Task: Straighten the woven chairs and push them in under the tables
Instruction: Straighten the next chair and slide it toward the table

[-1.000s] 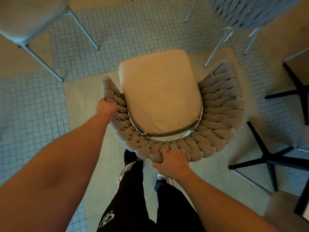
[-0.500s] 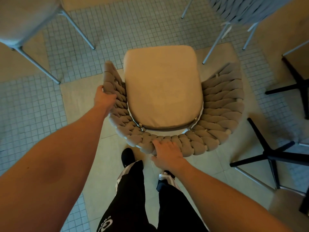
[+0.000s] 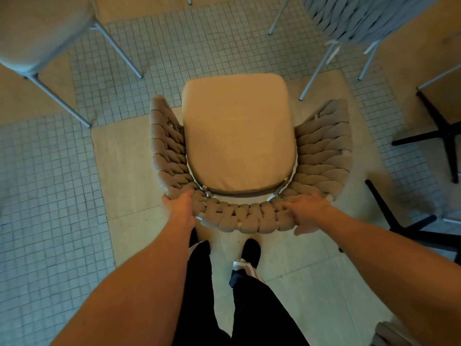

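Both hands' grip holds the woven chair (image 3: 247, 218) backrest, shifted to its rear corners.

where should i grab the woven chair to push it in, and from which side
Take the woven chair by its curved back rim, from behind, one hand at each rear corner, as the left hand and right hand do now. The thick braid gives the fingers purchase, and spaced hands steer it straight.

**Floor underfoot**

We stand on a floor (image 3: 139, 171) of large pale slabs bordered by small square mosaic tile. On it we see the woven chair (image 3: 249, 216), a second woven chair (image 3: 349, 18), a pale chair (image 3: 37, 28), black table bases (image 3: 424, 138) and our shoes (image 3: 250, 250).
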Demonstrator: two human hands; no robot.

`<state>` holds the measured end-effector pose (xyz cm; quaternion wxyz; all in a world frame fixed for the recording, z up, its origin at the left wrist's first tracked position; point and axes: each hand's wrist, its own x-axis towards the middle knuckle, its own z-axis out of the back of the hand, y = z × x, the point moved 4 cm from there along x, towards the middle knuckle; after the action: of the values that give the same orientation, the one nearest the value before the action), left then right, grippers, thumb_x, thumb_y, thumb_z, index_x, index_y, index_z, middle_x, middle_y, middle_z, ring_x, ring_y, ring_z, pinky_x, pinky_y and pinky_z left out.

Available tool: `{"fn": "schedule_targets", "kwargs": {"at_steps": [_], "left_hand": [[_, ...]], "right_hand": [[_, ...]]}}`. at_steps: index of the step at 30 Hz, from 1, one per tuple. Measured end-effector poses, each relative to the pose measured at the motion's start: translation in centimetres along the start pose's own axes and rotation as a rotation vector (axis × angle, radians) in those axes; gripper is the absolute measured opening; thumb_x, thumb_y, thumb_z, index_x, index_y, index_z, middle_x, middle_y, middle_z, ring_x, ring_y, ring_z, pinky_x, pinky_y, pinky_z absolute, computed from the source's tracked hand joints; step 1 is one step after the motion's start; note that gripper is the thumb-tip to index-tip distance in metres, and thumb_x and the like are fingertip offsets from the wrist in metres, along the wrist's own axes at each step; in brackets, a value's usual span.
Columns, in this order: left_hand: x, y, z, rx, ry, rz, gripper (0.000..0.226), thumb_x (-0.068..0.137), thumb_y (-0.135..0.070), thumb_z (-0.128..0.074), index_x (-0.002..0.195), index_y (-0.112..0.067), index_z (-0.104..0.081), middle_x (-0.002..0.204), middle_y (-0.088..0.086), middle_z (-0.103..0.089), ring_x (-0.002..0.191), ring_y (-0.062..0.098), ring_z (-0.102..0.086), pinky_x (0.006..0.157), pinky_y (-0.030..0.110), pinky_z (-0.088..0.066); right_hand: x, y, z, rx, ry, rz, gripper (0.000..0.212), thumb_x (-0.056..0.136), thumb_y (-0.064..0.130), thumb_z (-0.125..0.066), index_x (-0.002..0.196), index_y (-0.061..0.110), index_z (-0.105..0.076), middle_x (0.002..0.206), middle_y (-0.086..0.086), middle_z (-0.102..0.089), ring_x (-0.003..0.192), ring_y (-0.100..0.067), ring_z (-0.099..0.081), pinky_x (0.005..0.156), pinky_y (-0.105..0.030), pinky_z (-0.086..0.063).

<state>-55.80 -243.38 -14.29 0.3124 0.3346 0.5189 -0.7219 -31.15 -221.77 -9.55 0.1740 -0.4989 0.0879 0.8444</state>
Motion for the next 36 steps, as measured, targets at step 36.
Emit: {"fn": "schedule_targets", "kwargs": {"at_steps": [36], "left_hand": [[4.8, -5.4, -0.5, 0.199, 0.053, -0.001, 0.033, 0.072, -0.003, -0.066, 0.104, -0.009, -0.061, 0.083, 0.022, -0.072, 0.071, 0.031, -0.071, 0.071, 0.067, -0.057]], "right_hand": [[-0.5, 8.5, 1.9, 0.014, -0.140, -0.046, 0.054, 0.100, 0.062, -0.043, 0.132, 0.019, -0.049, 0.133, -0.007, -0.062, 0.120, -0.029, -0.057, 0.096, -0.043, -0.039]]}}
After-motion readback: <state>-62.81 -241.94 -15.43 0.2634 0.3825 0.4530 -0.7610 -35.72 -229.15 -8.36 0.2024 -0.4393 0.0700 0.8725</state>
